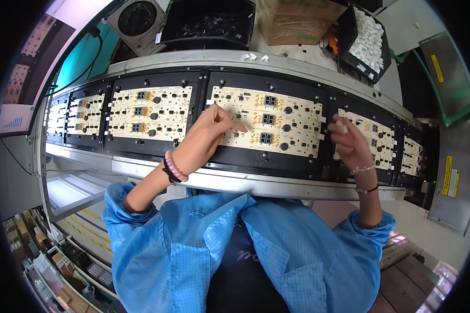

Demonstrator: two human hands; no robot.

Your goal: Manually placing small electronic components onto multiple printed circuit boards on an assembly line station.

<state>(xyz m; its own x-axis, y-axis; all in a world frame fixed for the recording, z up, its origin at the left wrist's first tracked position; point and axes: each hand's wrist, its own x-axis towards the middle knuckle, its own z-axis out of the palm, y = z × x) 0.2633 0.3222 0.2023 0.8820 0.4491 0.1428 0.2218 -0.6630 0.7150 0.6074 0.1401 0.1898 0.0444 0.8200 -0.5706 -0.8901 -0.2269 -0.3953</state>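
A cream circuit board panel (297, 117) lies in a black carrier frame (292, 165) in front of me. It bears dark two-digit displays (269, 120), round black parts (286, 128) and many small components. My left hand (206, 131) is over the panel's left end, fingers curled down; what they hold, if anything, is hidden. Just past the panel's right edge, my right hand (352, 143) is raised with fingers bent together around a small white connector (342, 127). White connectors (321, 136) also sit along that right edge of the panel.
More framed panels (149, 115) line the conveyor to left and right. Beyond its metal rail (183, 58) stand a black bin of dark parts (209, 26), a cardboard box (297, 23) and a black bin of white connectors (368, 41). Several loose white pieces (253, 57) lie on the rail.
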